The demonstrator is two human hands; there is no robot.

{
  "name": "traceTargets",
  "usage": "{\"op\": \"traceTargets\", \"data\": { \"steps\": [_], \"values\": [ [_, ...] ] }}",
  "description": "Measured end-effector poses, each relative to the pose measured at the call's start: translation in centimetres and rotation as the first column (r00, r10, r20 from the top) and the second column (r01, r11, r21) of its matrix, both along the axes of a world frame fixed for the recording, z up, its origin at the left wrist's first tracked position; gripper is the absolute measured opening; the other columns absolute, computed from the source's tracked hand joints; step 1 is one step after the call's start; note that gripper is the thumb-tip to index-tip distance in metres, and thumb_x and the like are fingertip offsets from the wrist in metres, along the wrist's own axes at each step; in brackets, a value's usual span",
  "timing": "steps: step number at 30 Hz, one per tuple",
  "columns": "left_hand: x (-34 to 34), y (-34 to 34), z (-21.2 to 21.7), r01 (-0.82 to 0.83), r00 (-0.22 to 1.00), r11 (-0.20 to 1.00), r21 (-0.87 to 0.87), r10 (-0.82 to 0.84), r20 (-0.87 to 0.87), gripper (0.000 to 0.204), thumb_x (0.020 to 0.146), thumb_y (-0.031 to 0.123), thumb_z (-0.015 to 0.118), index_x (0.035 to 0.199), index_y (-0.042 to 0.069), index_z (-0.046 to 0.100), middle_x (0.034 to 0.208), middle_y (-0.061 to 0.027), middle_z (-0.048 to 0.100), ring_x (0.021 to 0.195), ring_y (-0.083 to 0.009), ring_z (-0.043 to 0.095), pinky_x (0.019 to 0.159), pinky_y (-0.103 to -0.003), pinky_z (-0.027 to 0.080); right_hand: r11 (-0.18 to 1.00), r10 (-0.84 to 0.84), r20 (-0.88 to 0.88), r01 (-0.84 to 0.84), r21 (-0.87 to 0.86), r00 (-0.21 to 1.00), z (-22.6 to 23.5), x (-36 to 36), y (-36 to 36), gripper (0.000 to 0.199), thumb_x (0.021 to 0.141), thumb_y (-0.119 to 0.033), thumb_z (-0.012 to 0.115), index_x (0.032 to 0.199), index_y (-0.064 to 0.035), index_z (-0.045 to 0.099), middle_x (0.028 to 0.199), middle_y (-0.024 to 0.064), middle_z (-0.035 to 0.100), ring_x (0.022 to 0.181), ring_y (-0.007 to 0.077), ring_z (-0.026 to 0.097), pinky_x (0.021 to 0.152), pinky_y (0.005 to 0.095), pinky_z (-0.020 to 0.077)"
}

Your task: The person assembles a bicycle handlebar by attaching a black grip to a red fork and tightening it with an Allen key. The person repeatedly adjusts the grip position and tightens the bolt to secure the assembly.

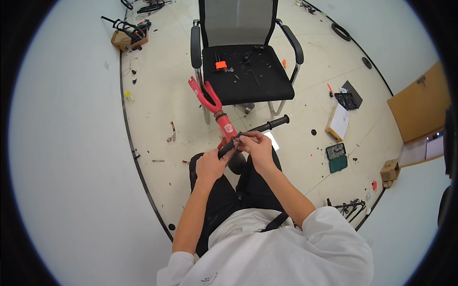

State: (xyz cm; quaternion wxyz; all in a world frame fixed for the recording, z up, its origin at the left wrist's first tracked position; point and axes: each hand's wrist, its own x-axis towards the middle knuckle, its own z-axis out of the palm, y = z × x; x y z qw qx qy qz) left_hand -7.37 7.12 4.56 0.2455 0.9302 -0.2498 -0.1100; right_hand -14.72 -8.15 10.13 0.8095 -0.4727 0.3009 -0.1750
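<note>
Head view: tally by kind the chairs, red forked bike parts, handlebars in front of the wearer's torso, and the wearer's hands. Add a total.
Office chair: 1
Red forked bike part: 1
Black handlebar: 1
Left hand and right hand: 2
Total: 5

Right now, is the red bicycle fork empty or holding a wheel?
Empty: the red bicycle fork shows two bare prongs, with only open space between them.
</note>
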Motion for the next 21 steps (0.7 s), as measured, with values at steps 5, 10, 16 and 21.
{"op": "traceTargets", "data": {
  "steps": [5,10,16,21],
  "values": [
    [-0.3,-0.3,2.0,0.012,0.999,0.998,0.068,-0.010,-0.030,0.068,0.089,0.066,0.061,0.079,0.000,0.072,0.074,-0.0251,0.069,0.074,-0.0446,0.069,0.070,-0.050,0.055,0.992,0.094,0.191,-0.076,-0.101,0.977,4.4,1.9,-0.2,0.023,0.092,-0.002,0.067,0.110,0.0097,0.061,0.095,0.0172,0.072,0.082,0.0211,0.073,0.074,0.0312,0.0600],
    [0.2,-0.2,2.1,-0.001,0.998,0.998,0.067,0.005,-0.057,0.068,0.089,0.067,0.061,0.081,0.000,0.072,0.073,-0.0242,0.069,0.074,-0.0429,0.070,0.070,-0.049,0.055,0.995,0.086,0.061,-0.083,-0.055,0.994,0.5,1.0,-3.6,0.022,0.093,-0.006,0.064,0.111,0.0068,0.062,0.092,0.0152,0.071,0.077,0.0191,0.071,0.067,0.0300,0.0593],
    [0.7,0.0,2.0,-0.005,0.995,0.998,0.062,0.012,-0.103,0.067,0.089,0.066,0.061,0.079,0.000,0.069,0.070,-0.0210,0.067,0.072,-0.0402,0.069,0.068,-0.047,0.055,0.972,0.094,-0.130,-0.119,-0.201,0.987,-1.0,1.4,-9.8,0.020,0.095,-0.009,0.062,0.111,0.0021,0.064,0.091,0.0119,0.071,0.067,0.0148,0.065,0.054,0.0264,0.0505],
    [1.5,0.6,1.3,-0.021,1.000,0.999,-0.048,0.021,-0.009,0.055,0.088,0.055,0.068,0.079,0.001,0.065,0.072,-0.0172,0.066,0.069,-0.0375,0.066,0.064,-0.046,0.052,0.880,0.115,-0.233,-0.208,-0.427,0.966,-3.0,7.8,-17.0,0.016,0.093,-0.008,0.062,0.105,0.0019,0.068,0.088,0.0096,0.073,0.066,0.0122,0.065,0.055,0.0250,0.0485]
  ]
}}
